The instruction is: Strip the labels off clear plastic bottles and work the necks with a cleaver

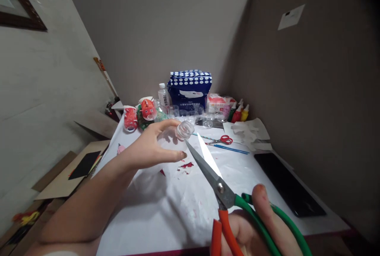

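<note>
Sheeting, white and wrinkled, covers the desk, and a dark-blue dotted package stands at its back. Big scissors slant up over the near side, blades spread; the right hand has its grip wrapped around the green-and-orange handles. A flat black slab lies to the right, with small red-handled scissors farther in, beside slim blue sticks. The clear plastic piece — short and ringed — is held above the desk's middle, clamped in the fingers of the left hand, its thumb standing apart. One blade tip is just beside it — whether touching, I can't tell. Red scraps lie below.
</note>
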`<state>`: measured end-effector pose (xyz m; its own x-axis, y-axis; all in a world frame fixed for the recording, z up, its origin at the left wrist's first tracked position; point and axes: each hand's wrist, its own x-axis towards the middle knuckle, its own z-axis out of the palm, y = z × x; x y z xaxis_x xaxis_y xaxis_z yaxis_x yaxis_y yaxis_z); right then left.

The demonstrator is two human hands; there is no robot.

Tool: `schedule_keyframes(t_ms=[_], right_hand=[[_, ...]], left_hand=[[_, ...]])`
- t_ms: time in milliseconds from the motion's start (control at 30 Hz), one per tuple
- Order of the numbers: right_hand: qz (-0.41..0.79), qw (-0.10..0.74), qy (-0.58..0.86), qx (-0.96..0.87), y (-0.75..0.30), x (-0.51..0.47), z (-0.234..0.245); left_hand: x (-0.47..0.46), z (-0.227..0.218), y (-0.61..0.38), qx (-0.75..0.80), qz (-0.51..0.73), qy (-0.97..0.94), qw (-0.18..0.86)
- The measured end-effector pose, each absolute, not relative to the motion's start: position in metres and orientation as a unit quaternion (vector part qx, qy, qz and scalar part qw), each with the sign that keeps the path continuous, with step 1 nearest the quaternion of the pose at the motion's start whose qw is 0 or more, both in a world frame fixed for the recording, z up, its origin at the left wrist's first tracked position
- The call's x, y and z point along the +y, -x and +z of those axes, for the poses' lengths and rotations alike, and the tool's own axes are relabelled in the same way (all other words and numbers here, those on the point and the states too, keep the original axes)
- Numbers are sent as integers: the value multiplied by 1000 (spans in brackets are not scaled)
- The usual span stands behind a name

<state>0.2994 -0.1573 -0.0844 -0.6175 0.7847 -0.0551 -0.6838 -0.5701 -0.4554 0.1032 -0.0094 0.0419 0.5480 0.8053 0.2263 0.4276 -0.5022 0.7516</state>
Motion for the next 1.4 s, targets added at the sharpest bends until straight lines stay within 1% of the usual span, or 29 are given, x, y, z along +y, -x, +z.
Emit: schedule_keyframes(t_ms=[133,267,400,500,600,667,800,900,1033,1233,1333,1400], right_hand=[[873,419,137,-206,-298,-158,-81],[877,414,135,-202,-298,-158,-76],[878,428,125,-175,-297,-160,-73],[871,442,131,-171,-294,-161,-72],[873,427,152,-178,-289,-159,-68],[873,418,159,-193,-282,-155,-63],[847,438,179,-244,-266,-149,-58],[826,450,183,-285,-259,-146,-62],[809,452,151,-345,-253,-141,-71],[787,474,124,-375,-244,-134,-79],[769,493,128,-386,-245,-133,-77],[764,490,132,-398,-248,-134,-74]], left_hand=[[-10,41,-103,382,296,-821,304],[-8,38,-103,384,307,-815,306],[-7,36,-104,377,319,-808,321],[-7,35,-105,378,329,-812,298],[-6,34,-107,386,339,-814,271],[-4,32,-109,392,346,-809,270],[0,27,-113,395,353,-795,295],[1,25,-115,389,364,-778,335],[2,23,-115,371,380,-752,391],[1,20,-118,334,392,-720,466],[0,17,-121,316,398,-715,480],[-1,14,-123,294,405,-717,485]])
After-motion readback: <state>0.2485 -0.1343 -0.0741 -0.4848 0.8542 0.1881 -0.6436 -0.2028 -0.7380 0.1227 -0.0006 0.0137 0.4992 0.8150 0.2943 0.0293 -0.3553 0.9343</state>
